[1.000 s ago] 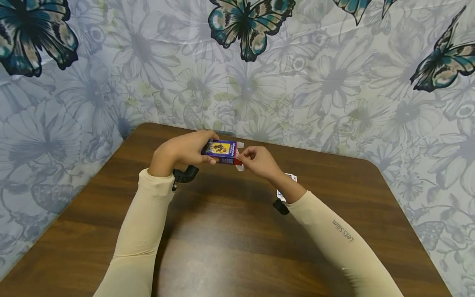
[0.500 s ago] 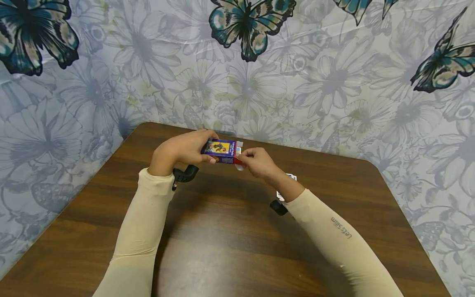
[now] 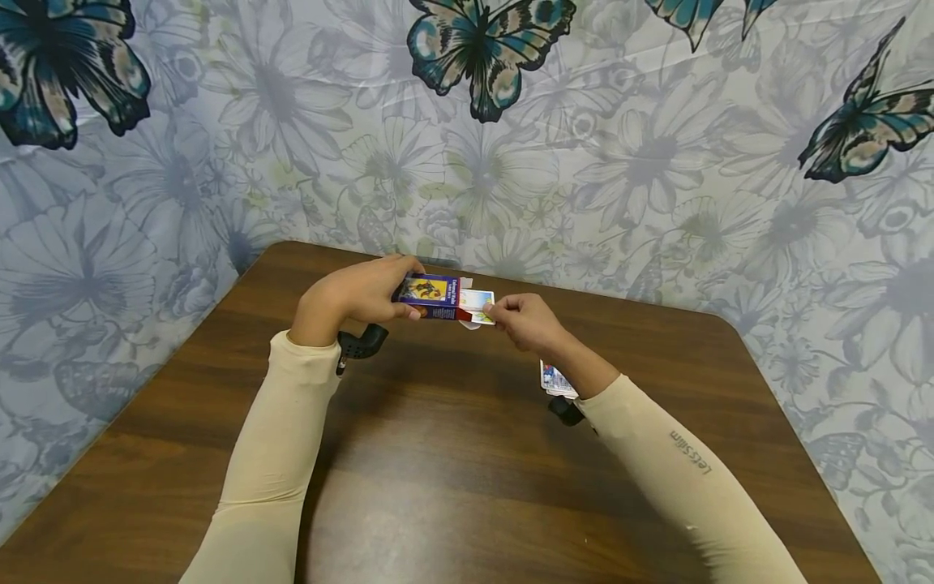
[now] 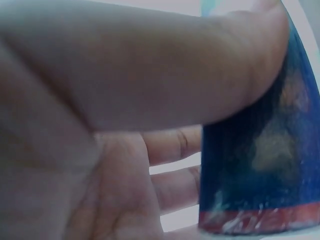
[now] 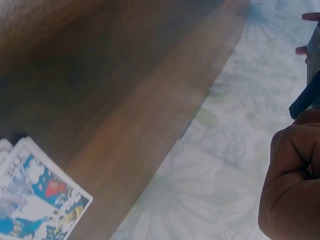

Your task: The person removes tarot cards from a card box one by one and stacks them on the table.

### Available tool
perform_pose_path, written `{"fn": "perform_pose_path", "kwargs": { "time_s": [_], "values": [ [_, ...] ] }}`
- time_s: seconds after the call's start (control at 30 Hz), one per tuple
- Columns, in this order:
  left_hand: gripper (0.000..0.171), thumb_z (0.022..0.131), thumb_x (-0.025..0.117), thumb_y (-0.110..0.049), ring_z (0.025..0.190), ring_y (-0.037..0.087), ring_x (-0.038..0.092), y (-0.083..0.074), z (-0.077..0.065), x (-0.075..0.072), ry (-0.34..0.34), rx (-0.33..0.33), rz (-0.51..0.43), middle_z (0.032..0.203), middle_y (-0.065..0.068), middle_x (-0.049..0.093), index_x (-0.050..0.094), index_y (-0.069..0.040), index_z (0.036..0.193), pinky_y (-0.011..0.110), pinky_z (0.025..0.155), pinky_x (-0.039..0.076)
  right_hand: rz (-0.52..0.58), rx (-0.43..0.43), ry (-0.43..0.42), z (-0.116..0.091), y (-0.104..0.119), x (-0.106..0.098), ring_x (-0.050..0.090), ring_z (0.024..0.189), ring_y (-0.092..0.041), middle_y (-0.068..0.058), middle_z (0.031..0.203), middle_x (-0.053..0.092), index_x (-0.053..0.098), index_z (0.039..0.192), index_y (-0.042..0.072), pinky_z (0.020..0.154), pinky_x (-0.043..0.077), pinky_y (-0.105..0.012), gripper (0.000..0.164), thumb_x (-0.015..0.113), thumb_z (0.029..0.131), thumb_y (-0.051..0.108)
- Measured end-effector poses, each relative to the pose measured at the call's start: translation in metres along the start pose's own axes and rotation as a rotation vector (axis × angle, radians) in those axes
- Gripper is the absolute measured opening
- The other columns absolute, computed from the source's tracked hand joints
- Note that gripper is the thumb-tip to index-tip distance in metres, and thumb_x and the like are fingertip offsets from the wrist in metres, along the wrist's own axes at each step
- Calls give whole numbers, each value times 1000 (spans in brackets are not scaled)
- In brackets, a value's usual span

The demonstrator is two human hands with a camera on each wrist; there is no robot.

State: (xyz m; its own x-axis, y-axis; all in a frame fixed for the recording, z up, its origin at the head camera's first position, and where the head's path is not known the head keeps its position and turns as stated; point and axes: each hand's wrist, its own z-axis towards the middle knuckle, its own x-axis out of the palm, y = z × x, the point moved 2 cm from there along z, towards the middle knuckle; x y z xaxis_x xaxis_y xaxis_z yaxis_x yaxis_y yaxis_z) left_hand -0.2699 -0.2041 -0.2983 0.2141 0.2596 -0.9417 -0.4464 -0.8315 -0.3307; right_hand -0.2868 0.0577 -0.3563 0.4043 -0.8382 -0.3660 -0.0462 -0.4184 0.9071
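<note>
My left hand point(image 3: 361, 294) grips a small blue and red card box point(image 3: 435, 298) with a yellow picture on its face, thumb along the near side. In the left wrist view the thumb lies across the box point(image 4: 255, 165), fingers behind it. The box's right end is open, its white flaps folded out. A light-coloured card point(image 3: 476, 302) sticks partway out of that end. Thumb and fingertips of my right hand point(image 3: 527, 320) pinch the card's outer edge. The right wrist view has the curled right hand point(image 5: 295, 180) at its right edge.
Several printed cards point(image 3: 556, 380) lie on the brown wooden table point(image 3: 438, 454) beneath my right wrist; the top card point(image 5: 40, 200) shows a blue and white picture. Behind the table's far edge hangs a flowered cloth with butterflies point(image 3: 489, 49).
My right hand has moved right, drawing a card partly out of the box. The loose cards under the right wrist show more of their pictures. My left hand has hardly moved.
</note>
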Motion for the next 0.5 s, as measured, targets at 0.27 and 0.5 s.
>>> {"fn": "perform_pose_path", "kwargs": {
  "time_s": [0.27, 0.5],
  "values": [
    [62, 90, 72, -37, 108, 25, 54, 2, -1, -1, -2, 10, -16, 122, 11, 57, 45, -8, 138, 45, 96, 45, -1, -20, -32, -2, -10, -25, 25, 43, -7, 9, 47, 32, 62, 94, 3, 47, 28, -24, 29, 59, 99, 31],
    [60, 90, 72, -35, 106, 23, 54, 2, -1, -2, -2, 47, -33, 120, 10, 58, 46, -8, 136, 43, 94, 44, -4, -41, -61, -4, -17, -57, 32, 48, -6, 9, 67, 51, 56, 117, -5, 48, 29, -22, 35, 52, 103, 26]
  ]
}}
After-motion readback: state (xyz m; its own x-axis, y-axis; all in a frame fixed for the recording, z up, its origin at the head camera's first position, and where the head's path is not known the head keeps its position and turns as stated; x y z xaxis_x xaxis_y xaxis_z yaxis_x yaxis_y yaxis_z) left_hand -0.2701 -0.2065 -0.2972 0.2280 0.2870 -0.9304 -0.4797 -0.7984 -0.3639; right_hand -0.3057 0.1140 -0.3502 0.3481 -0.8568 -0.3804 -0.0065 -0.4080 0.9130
